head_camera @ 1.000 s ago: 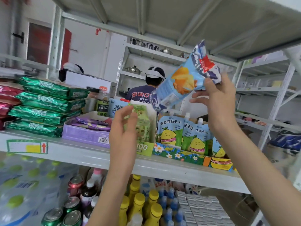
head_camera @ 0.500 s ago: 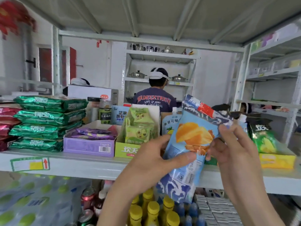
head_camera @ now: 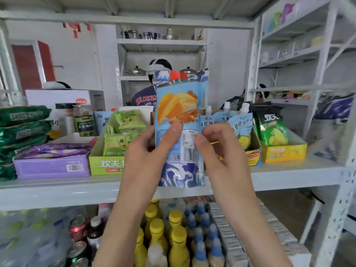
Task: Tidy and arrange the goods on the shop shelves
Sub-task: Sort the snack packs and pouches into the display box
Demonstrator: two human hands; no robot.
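A light-blue snack bag (head_camera: 181, 97) with orange chips and a wave pattern stands upright in front of the middle shelf (head_camera: 289, 176). My left hand (head_camera: 148, 157) grips its left edge, thumb on the front. My right hand (head_camera: 219, 151) pinches its right edge near the label. Behind the bag a box of blue pouch drinks (head_camera: 238, 128) sits on the shelf, partly hidden.
The shelf holds stacked green packs (head_camera: 21, 128), a purple box (head_camera: 52, 166), a green snack box (head_camera: 107, 160) and a yellow box with a green bag (head_camera: 283, 151). Yellow-capped bottles (head_camera: 173, 237) and cans (head_camera: 79, 228) stand below. A person (head_camera: 146, 95) stands behind the shelf.
The bag came down from up high in my right hand alone to upright at shelf level. My left hand took hold of its left edge.
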